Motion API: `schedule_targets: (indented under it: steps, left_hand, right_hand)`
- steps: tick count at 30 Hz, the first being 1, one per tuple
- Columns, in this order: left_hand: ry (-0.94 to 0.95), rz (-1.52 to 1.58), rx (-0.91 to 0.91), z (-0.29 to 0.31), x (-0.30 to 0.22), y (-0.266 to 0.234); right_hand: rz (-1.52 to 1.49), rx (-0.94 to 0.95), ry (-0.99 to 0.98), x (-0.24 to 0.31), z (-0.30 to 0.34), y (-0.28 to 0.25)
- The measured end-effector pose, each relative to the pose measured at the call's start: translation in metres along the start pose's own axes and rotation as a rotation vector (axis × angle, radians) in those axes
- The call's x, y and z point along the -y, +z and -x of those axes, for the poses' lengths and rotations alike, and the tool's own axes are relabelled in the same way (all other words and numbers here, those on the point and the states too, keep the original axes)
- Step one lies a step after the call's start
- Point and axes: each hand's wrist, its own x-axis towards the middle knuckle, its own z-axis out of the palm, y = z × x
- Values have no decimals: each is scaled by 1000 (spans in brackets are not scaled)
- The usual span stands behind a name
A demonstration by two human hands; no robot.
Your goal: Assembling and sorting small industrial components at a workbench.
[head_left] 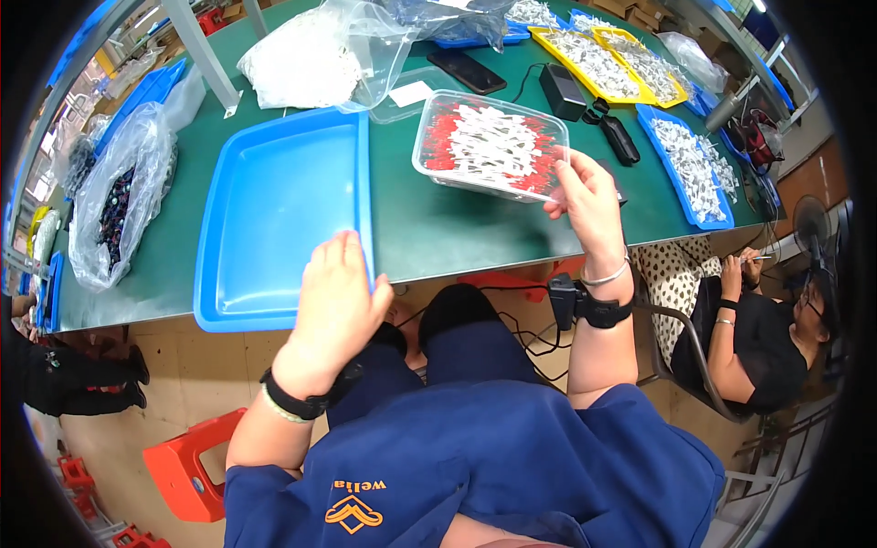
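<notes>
My right hand (pixel 589 205) grips the right end of a clear plastic container (pixel 493 187), with the thumb on its rim and the fingers under the edge. Inside lie many small white-and-red parts (pixel 493 142), white in the middle and red along both ends. The container looks slightly tilted above the table. My left hand (pixel 338 297) lies over the near right edge of a shallow blue tray (pixel 283 196), fingers stretched out together and thumb apart outside the rim. Nothing shows in the tray.
On the green table (pixel 429 242) are a phone (pixel 467 71), a black adapter (pixel 562 91), a bag of white parts (pixel 301 59) and a bag of dark parts (pixel 119 210). Yellow trays (pixel 598 68) and a blue tray (pixel 690 169) hold white parts. A co-worker (pixel 767 338) sits at right.
</notes>
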Motion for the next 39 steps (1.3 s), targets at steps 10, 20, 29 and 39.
schedule_targets:
  steps: [10, 20, 29, 39]
  left_hand:
    - [98, 573, -71, 7, -8, -29]
    - [-299, 540, -526, 30, 100, -50]
    - [203, 213, -384, 40, 66, -30]
    - [200, 398, -249, 36, 61, -29]
  right_hand:
    - [-69, 224, -118, 43, -6, 55]
    - [-41, 468, -157, 21, 2, 173]
    - [146, 315, -340, 1, 10, 186]
    - [199, 355, -405, -3, 20, 181]
